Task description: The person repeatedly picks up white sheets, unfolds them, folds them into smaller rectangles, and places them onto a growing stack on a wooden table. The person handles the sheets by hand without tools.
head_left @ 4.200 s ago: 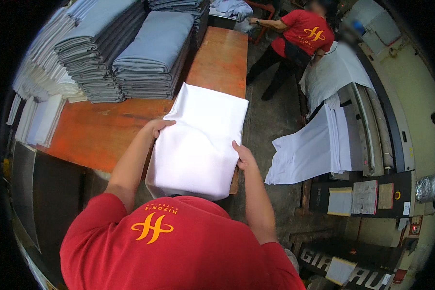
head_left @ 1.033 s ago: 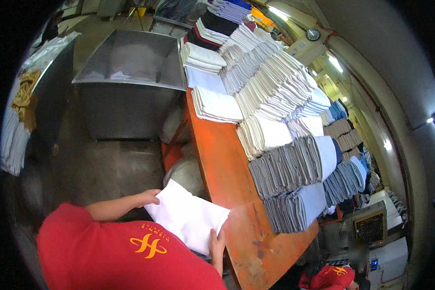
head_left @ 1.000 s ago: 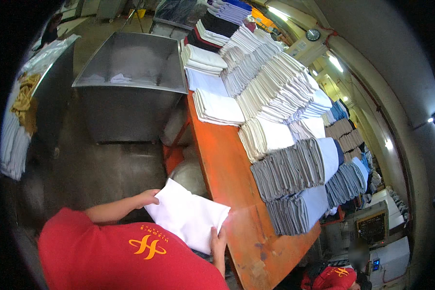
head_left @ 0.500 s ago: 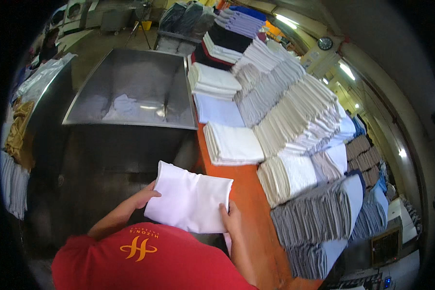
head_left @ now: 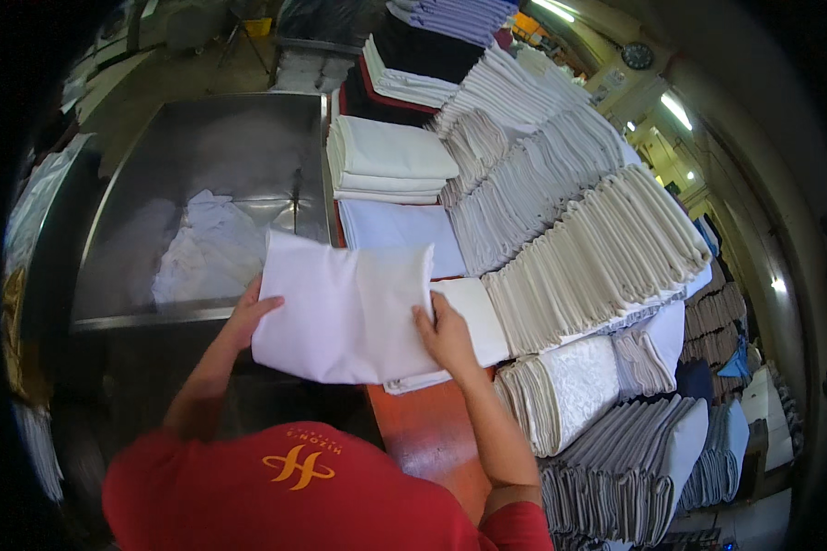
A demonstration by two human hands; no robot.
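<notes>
A folded white cloth is held up in front of me by its two sides. My left hand grips its left edge, with the thumb on top. My right hand is closed on the right edge, its thumb also on the near face. Behind the cloth, partly covered by it, lies a stack of folded cream cloths on the orange tabletop. Just beyond is a pale blue folded cloth.
A metal-topped table at the far left bears a crumpled white cloth. On the right stand long rows of folded cream cloths and grey cloths. White folded cloths and black ones are piled farther back.
Both hands have carried the folded white cloth forward and slightly left, so it now overlaps the cream stack. My view has shifted closer to the tables.
</notes>
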